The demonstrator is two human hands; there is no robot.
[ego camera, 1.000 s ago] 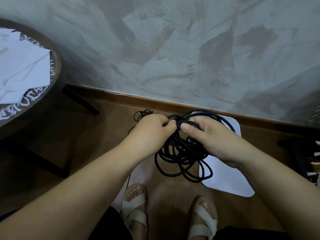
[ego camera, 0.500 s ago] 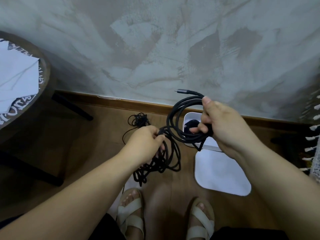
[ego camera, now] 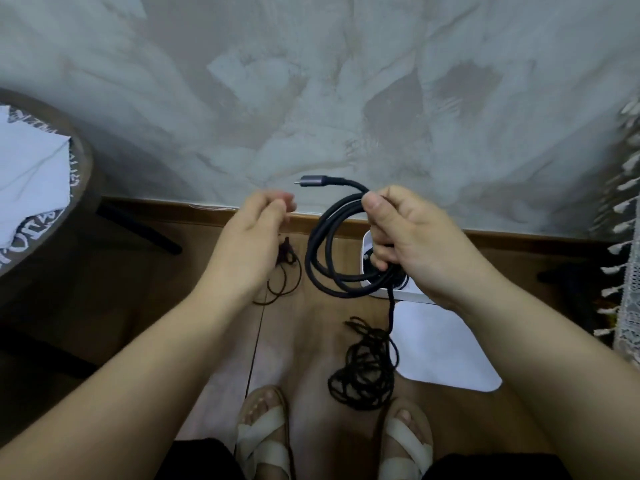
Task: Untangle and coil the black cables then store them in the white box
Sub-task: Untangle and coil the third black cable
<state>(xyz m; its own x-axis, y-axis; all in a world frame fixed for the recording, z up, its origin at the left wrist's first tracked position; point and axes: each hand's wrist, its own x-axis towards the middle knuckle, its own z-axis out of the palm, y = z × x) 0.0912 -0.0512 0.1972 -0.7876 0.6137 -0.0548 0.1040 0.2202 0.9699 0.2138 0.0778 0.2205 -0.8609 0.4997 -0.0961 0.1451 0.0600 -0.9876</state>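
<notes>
Coiling the black cable (ego camera: 320,251)
Our right hand (ego camera: 412,237) clamps the loops; we should feed slack below evenly; left hand (ego camera: 254,233) grip unclear.

You wear the single wide-angle camera on your head; it looks forward and steeply down, facing the grey wall (ego camera: 311,81) and the wooden floor (ego camera: 304,341). Your left hand (ego camera: 252,237) and right hand (ego camera: 412,244) sit close, mid-frame; your feet (ego camera: 405,441) lie at the bottom edge.
</notes>
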